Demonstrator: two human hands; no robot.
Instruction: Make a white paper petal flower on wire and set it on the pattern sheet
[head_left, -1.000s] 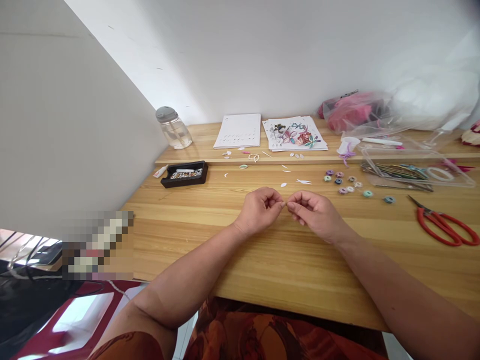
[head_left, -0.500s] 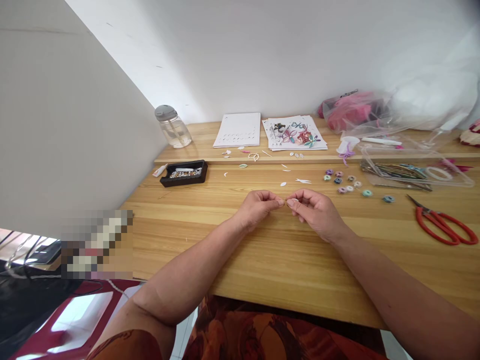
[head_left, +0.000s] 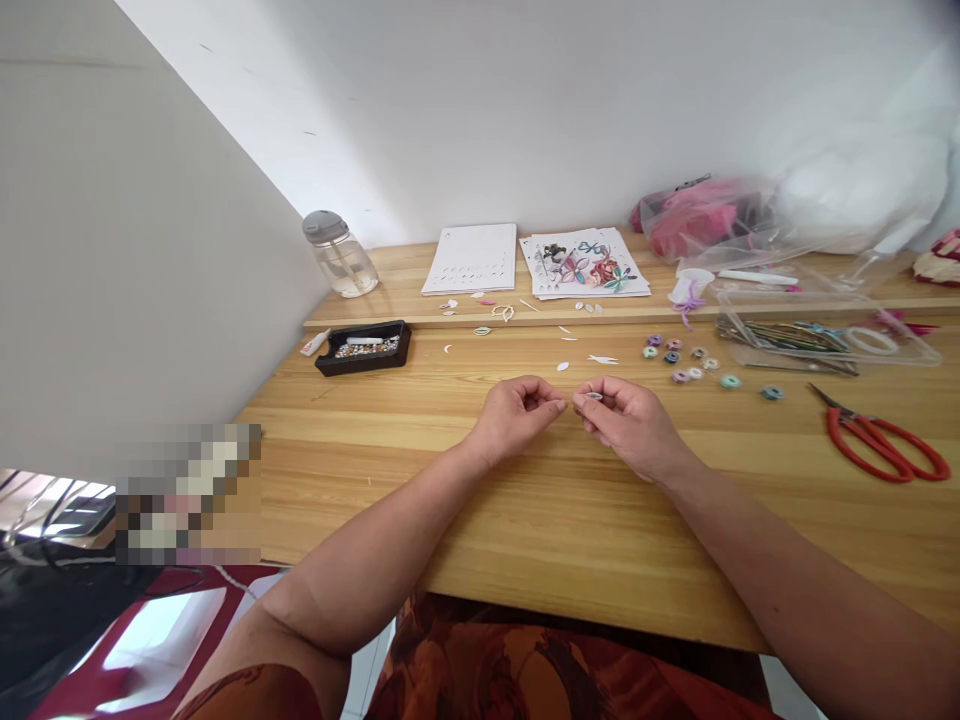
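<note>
My left hand [head_left: 523, 418] and my right hand [head_left: 627, 420] are close together over the middle of the wooden table, fingertips a small gap apart. Thumb and forefinger of the right pinch a small white leaf-shaped piece [head_left: 594, 396], partly covered by the fingers. The left is closed in a pinch too; what it holds, if anything, is too small to make out. Just beyond the hands lie a white paper leaf [head_left: 563, 367] and a forked white cutout [head_left: 602, 359].
Several thread bobbins [head_left: 730, 382] and red-handled scissors [head_left: 885, 440] lie to the right, by a clear plastic box [head_left: 900, 350]. At left are a black tray [head_left: 401, 345] of beads and a water bottle [head_left: 345, 265]. Printed sheets [head_left: 469, 258] rest at the back.
My hands stay nearly in place, and the fingertips are slightly farther apart. The white piece in my right hand now shows more edge-on. The view has shifted slightly.
</note>
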